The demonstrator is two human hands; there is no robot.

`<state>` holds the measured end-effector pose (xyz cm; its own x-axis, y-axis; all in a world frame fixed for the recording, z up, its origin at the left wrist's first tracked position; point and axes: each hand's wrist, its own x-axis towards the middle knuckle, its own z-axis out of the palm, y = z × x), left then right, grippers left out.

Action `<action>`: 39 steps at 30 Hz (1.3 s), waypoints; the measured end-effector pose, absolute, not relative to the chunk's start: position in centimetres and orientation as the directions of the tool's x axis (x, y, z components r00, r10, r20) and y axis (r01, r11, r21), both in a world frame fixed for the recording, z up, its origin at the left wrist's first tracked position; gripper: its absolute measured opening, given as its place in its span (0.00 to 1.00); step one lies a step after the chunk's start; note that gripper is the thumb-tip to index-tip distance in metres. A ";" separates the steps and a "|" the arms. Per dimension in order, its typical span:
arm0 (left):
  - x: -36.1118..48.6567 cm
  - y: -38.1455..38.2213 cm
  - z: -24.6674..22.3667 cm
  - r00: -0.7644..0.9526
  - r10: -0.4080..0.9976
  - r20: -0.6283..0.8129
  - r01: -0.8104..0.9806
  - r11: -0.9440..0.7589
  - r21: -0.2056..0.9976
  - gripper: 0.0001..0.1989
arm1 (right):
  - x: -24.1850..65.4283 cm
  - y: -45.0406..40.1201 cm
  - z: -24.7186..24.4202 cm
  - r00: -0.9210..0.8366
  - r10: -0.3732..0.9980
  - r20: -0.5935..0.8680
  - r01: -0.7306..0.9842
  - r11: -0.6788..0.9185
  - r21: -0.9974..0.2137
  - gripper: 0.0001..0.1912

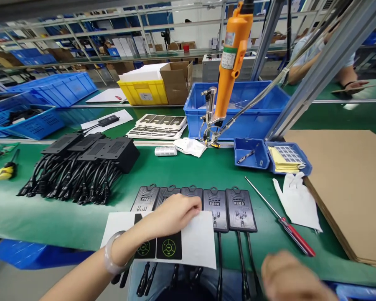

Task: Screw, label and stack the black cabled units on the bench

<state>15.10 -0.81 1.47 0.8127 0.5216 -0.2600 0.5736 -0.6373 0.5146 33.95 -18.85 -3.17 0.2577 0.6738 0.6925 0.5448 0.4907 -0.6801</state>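
Observation:
My left hand point(178, 211), with a pale bracelet on its wrist, pinches the top edge of a white label sheet point(199, 242). Black labels with green ring marks point(168, 247) remain on the sheet, partly under my forearm. Behind it, several black controller boxes point(240, 209) with small digit windows lie in a row, and the sheet and hand cover part of them. Their black cables point(219, 263) run toward the bench's front edge. At the lower right, my right hand point(294, 278) is blurred by motion, so its fingers cannot be made out; it is apart from the sheet.
A red-handled screwdriver point(296, 235) and a white glove point(299, 200) lie right of the boxes, beside stacked cardboard point(347, 188). An orange electric screwdriver point(230, 62) hangs over a blue bin point(253, 117). More black boxes point(97, 148) are piled left. Another person point(344, 67) sits behind.

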 end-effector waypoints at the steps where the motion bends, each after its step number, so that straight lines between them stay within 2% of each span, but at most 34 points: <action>1: 15.4 -1.5 1.1 0.842 0.476 -0.255 0.533 -0.658 0.532 0.10 | 35.4 -18.3 -3.1 0.344 0.682 0.645 0.514 0.438 -0.737 0.06; 2: 15.8 -2.3 0.7 0.862 0.442 -0.248 0.503 -0.682 0.531 0.11 | 36.9 -17.5 -3.1 0.485 0.697 0.528 0.442 0.326 -0.836 0.04; 3: 16.2 -3.2 0.2 0.876 0.418 -0.242 0.481 -0.716 0.506 0.12 | 38.2 -16.5 -3.3 0.610 0.712 0.349 0.331 0.171 -0.928 0.03; 4: 16.7 -4.1 -0.5 0.885 0.397 -0.242 0.465 -0.758 0.456 0.14 | 39.3 -15.4 -3.5 0.669 0.721 0.181 0.206 0.055 -0.977 0.05; 6: 17.4 -5.6 -1.9 0.895 0.372 -0.246 0.436 -0.844 0.313 0.23 | 40.9 -13.3 -4.3 0.684 0.727 -0.055 -0.003 -0.072 -0.997 0.12; 8: 17.9 -6.7 -3.3 0.902 0.361 -0.236 0.407 -0.894 0.189 0.35 | 41.4 -11.8 -5.3 0.651 0.744 -0.147 -0.095 -0.112 -0.989 0.17; 10: 18.2 -7.4 -4.4 0.913 0.356 -0.199 0.385 -0.913 0.134 0.40 | 41.3 -11.1 -6.1 0.630 0.755 -0.180 -0.119 -0.136 -0.984 0.18; 14: 18.2 -8.2 -5.4 0.926 0.359 -0.117 0.372 -0.921 0.117 0.34 | 40.8 -10.7 -6.9 0.624 0.750 -0.220 -0.152 -0.159 -0.975 0.18; 24: 16.9 -8.5 -5.3 0.941 0.337 0.017 0.329 -0.927 0.181 0.34 | 40.6 -11.0 -7.6 0.597 0.764 -0.244 -0.131 -0.207 -0.969 0.15; 39: 16.6 -9.0 -5.2 0.964 0.262 0.041 0.255 -0.957 0.138 0.31 | 40.5 -11.3 -8.2 0.600 0.768 -0.222 -0.072 -0.225 -0.972 0.13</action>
